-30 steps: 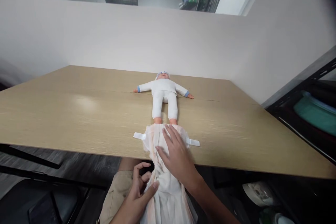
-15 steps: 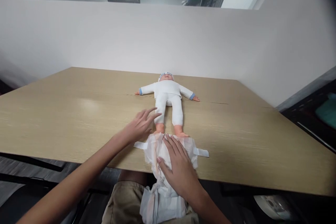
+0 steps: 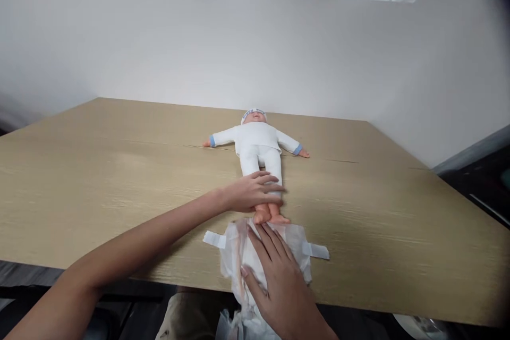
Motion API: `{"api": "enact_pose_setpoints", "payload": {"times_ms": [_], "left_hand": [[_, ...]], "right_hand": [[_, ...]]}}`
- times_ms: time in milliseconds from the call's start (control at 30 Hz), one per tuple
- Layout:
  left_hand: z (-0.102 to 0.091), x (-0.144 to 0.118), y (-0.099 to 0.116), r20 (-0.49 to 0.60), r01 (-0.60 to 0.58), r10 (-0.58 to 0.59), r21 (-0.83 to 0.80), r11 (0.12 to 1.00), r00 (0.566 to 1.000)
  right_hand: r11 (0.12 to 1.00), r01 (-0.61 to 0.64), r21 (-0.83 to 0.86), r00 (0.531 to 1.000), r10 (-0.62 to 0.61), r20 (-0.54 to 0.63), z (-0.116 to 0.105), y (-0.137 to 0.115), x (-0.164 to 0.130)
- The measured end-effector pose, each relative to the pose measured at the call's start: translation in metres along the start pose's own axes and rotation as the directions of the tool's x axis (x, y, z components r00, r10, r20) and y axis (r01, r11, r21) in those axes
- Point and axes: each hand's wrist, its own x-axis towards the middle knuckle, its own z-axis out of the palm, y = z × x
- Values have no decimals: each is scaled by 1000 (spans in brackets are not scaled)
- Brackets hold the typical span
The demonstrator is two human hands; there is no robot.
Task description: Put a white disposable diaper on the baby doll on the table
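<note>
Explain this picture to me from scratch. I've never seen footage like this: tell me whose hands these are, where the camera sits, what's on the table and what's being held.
There is no machine here: the two bare arms belong to one person, and the camera is worn on that person's head, looking forward and down. That is why the arms enter from the bottom edge.

On the wooden table lies a baby doll in white clothes, on its back, arms spread, head towards the white wall and feet towards the person. In front of its feet an opened white diaper is spread flat, with a fastening tab sticking out on each side; its near end hangs over the table's edge.

The left hand is wrapped around the doll's lower legs, just above the feet. The right hand lies flat, fingers spread, pressing on the diaper rather than gripping it.
</note>
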Motion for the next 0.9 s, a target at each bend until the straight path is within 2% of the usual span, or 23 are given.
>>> {"api": "enact_pose_setpoints", "payload": {"times_ms": [100,167,233,333,433,567,733,900], "left_hand": [[-1,10,-3,-54,-11,10,-24,1000,999],[-10,16,-6,-108,-12,1,-109,994,994],[-28,22,-13,-172,-11,-33,-251,968,985],[-63,31,-26,-275,-18,-127,-469,883,953],[-96,38,-39,-311,-14,-223,-610,793,924],[-116,44,-53,-268,50,-317,-687,725,910],[-120,40,-65,-307,23,-352,-724,690,884],[-124,34,-68,-301,45,-383,-733,679,873]], "right_hand": [[1000,17,-13,999,-16,51,-3,2,3],[1000,19,-20,996,-17,82,-4,5,7],[999,24,-24,994,-21,107,-5,8,12],[999,34,-22,993,-31,114,-5,14,24],[1000,19,-21,996,-17,91,-2,21,45],[999,-11,-43,997,14,79,4,37,91],[995,33,-96,999,-29,43,16,73,165],[992,49,-115,994,-59,-89,20,109,239]]}}
